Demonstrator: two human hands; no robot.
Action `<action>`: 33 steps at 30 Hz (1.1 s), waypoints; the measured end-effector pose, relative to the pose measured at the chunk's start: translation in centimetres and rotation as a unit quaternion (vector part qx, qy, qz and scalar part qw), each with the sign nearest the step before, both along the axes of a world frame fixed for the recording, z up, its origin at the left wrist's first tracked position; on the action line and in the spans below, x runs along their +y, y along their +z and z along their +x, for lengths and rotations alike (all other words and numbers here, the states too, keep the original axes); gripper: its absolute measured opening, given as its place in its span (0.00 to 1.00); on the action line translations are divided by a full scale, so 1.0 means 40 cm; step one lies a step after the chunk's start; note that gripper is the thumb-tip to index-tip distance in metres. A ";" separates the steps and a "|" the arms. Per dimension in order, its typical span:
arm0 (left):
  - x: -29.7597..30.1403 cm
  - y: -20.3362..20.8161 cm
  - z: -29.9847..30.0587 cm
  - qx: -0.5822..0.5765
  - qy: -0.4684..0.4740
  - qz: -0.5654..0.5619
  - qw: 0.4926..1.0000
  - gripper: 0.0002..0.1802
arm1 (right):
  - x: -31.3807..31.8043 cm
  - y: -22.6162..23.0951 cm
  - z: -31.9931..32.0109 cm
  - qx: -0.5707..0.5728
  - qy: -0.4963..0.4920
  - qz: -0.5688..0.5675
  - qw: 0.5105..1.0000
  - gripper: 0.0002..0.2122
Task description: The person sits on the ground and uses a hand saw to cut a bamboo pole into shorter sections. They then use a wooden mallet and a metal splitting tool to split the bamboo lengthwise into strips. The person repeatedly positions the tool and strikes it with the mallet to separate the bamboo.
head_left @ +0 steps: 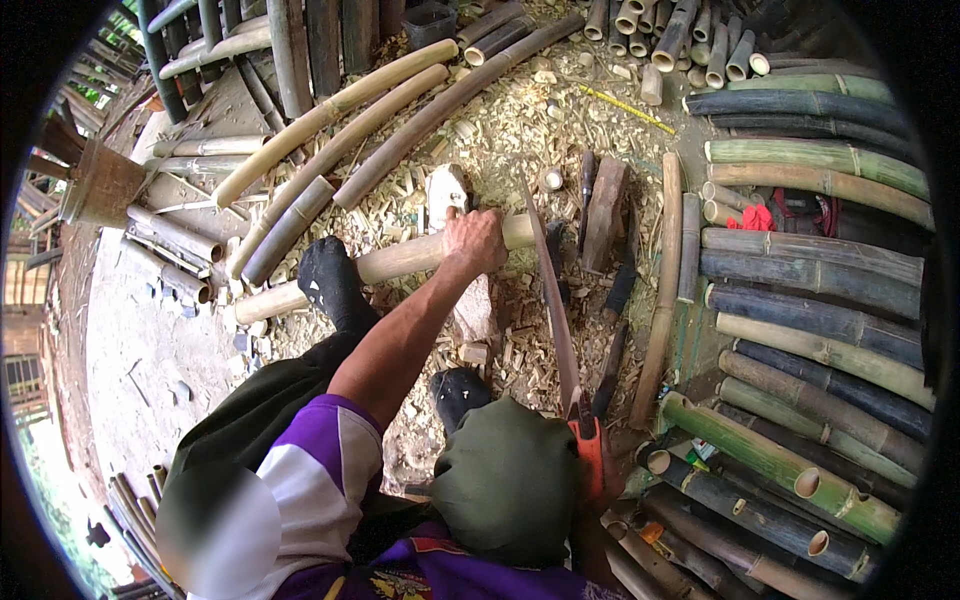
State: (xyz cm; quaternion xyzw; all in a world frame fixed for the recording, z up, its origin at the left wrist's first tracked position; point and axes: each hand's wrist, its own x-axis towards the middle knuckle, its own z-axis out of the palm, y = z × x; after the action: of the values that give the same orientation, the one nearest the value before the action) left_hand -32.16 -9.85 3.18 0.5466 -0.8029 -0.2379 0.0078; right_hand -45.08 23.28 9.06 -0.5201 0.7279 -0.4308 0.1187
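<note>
My left hand [475, 240] is wrapped round a pale bamboo pole [400, 259] near its right end, pressing it over a light-coloured block [474, 305]. My left foot in a dark sock [330, 278] stands on the same pole farther left. A handsaw [562, 330] with an orange handle points away from me, its long blade beside the pole's right end; whether the teeth touch the bamboo I cannot tell. My right hand [592, 500] is at the saw's handle, mostly hidden beside my raised knee.
Wood chips [500, 120] cover the ground. Right of the saw lie a wooden chunk [605, 215], a dark-handled blade [622, 285] and a bamboo length [657, 300]. Stacked bamboo poles [820, 250] line the right side. A yellow measuring tape [628, 108] and long bamboo pieces [340, 105] lie beyond.
</note>
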 end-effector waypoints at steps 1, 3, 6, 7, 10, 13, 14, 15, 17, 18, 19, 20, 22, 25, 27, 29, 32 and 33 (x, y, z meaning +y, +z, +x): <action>0.017 0.002 0.007 -0.005 0.003 -0.001 1.000 0.18 | -0.004 -0.032 -0.002 0.035 0.011 -0.023 0.999 0.19; 0.025 -0.014 0.034 -0.008 0.009 0.013 1.000 0.18 | -0.115 0.017 0.026 0.007 0.040 -0.034 0.999 0.19; 0.028 0.002 -0.002 -0.020 0.000 0.026 0.999 0.14 | -0.306 0.104 0.041 -0.081 0.030 0.027 0.996 0.19; 0.025 -0.007 0.015 -0.038 0.000 0.010 0.999 0.15 | -0.303 0.123 0.051 -0.095 0.037 0.012 0.995 0.19; 0.012 -0.014 0.034 -0.042 0.005 0.047 0.998 0.19 | -0.104 0.042 0.042 -0.079 0.039 0.015 0.996 0.19; 0.015 0.015 -0.017 -0.046 -0.019 0.043 0.998 0.16 | -0.053 -0.061 -0.015 0.004 0.033 0.024 0.999 0.19; 0.036 0.008 -0.024 -0.029 -0.020 0.046 0.998 0.16 | -0.016 -0.088 -0.026 0.027 0.030 0.045 0.998 0.18; 0.046 0.001 -0.005 -0.019 -0.012 0.044 0.999 0.16 | 0.007 -0.116 -0.029 0.042 0.035 0.061 0.997 0.18; 0.015 0.020 0.018 -0.019 -0.002 0.033 0.999 0.16 | -0.141 -0.024 0.013 -0.019 0.052 0.032 0.998 0.18; 0.011 0.027 0.018 -0.028 -0.005 0.041 0.999 0.17 | -0.276 0.097 0.048 -0.096 0.061 0.004 0.993 0.19; 0.019 0.024 0.016 -0.036 -0.006 0.056 0.998 0.17 | -0.278 0.101 0.047 -0.098 0.064 0.003 0.993 0.18; 0.025 0.021 0.017 -0.044 -0.008 0.072 0.996 0.18 | -0.278 0.102 0.046 -0.100 0.067 0.003 0.993 0.18; 0.011 0.017 0.036 -0.044 -0.004 0.028 0.999 0.17 | -0.207 0.146 0.054 -0.110 0.058 0.073 0.989 0.17; 0.025 0.015 0.020 -0.040 -0.006 0.038 0.998 0.16 | 0.022 0.062 0.011 -0.007 0.054 0.023 0.998 0.18; 0.019 0.016 0.021 -0.032 -0.009 0.015 0.999 0.15 | 0.033 0.020 0.019 -0.015 0.044 0.028 0.998 0.18; 0.046 -0.005 0.011 -0.008 0.007 0.013 1.000 0.15 | -0.046 0.008 0.026 -0.028 0.048 0.022 0.998 0.18; 0.016 -0.009 -0.003 -0.017 -0.007 0.018 1.000 0.16 | -0.279 0.075 0.041 -0.157 0.043 0.006 0.987 0.19; 0.010 0.003 -0.003 -0.028 -0.011 0.021 0.999 0.17 | -0.348 0.078 0.031 -0.109 0.048 -0.031 0.992 0.19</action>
State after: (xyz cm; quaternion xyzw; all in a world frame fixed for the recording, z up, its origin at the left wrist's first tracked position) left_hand -32.28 -9.44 3.32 0.5445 -0.8033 -0.2396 -0.0285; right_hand -43.83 9.37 12.16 -0.5080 0.6706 -0.5015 0.2019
